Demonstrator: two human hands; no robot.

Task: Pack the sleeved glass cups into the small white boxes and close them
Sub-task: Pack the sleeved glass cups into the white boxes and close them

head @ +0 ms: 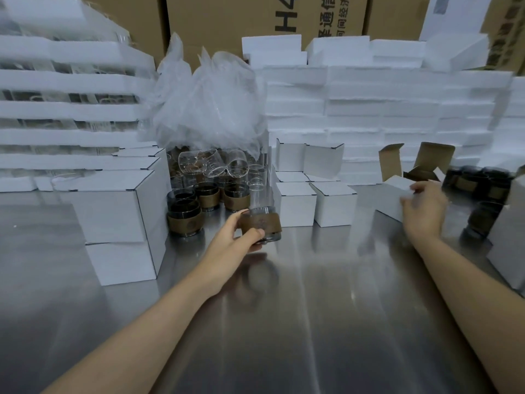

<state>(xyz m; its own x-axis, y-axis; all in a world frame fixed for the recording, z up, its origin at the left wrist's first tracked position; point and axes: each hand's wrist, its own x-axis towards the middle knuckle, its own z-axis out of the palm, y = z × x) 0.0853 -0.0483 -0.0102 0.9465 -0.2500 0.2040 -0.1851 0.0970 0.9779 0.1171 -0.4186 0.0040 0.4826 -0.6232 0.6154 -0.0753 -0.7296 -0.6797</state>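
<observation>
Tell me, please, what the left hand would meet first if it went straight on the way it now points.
Probably the closed white box just beyond the sleeved cup that the left hand grips: the hand points forward and rightward at it. Depth is unclear, so the gap is hard to judge.

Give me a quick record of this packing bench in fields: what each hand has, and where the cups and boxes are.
left hand: grips a sleeved cup low over the steel table
right hand: holds the open white box, flaps up; grip blurred by motion
waiting cups: sleeved, standing left of the held cup
closed boxes: two side by side, right of the held cup
behind: plastic bags, foam stacks
</observation>
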